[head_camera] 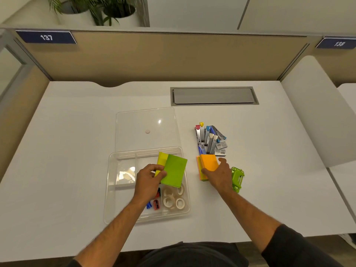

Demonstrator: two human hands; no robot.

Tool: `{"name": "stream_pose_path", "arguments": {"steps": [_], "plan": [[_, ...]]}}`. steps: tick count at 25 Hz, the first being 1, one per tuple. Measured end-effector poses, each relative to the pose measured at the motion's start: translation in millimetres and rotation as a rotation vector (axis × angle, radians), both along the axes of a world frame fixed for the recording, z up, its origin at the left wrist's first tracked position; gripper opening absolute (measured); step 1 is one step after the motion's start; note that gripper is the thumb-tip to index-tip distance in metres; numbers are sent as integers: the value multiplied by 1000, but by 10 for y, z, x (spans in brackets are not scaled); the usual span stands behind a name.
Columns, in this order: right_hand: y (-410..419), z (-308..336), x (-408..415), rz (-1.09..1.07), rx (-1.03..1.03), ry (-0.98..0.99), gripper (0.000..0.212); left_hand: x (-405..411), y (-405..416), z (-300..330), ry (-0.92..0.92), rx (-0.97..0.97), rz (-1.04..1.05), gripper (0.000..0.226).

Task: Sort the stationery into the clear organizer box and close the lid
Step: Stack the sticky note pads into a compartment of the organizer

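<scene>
The clear organizer box point(113, 189) lies open on the white desk, its clear lid point(146, 128) flat behind it. My left hand point(149, 177) holds green and yellow sticky note pads point(174, 170) over the box's right side. My right hand point(218, 175) grips an orange sticky note pad point(209, 161) on top of a small stack, to the right of the box. Tape rolls point(174, 199) fill the box's front right compartment; small sharpeners point(156, 204) lie beside them.
A heap of staplers and staple boxes point(211, 139) lies behind the orange pad. A green tool point(238, 178) sits right of my right hand. A grey cable hatch point(213, 96) is set into the desk farther back. A tan partition stands behind.
</scene>
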State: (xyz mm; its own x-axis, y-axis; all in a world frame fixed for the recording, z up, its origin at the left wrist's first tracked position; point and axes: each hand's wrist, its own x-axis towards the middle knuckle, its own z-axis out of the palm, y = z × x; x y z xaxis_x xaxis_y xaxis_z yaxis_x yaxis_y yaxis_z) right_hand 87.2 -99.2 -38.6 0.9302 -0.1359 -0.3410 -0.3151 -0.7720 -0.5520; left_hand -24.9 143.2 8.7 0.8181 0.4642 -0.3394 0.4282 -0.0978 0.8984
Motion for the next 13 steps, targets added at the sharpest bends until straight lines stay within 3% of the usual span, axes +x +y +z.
{"name": "stream_pose_path", "arguments": {"steps": [11,13], "plan": [[-13,95,-99,-24,8,46,93,-172,23,1,-12,3,-7,11],[-3,99,-100,-93,75,50,81,-200,20,7,-12,3,-1,11]]}}
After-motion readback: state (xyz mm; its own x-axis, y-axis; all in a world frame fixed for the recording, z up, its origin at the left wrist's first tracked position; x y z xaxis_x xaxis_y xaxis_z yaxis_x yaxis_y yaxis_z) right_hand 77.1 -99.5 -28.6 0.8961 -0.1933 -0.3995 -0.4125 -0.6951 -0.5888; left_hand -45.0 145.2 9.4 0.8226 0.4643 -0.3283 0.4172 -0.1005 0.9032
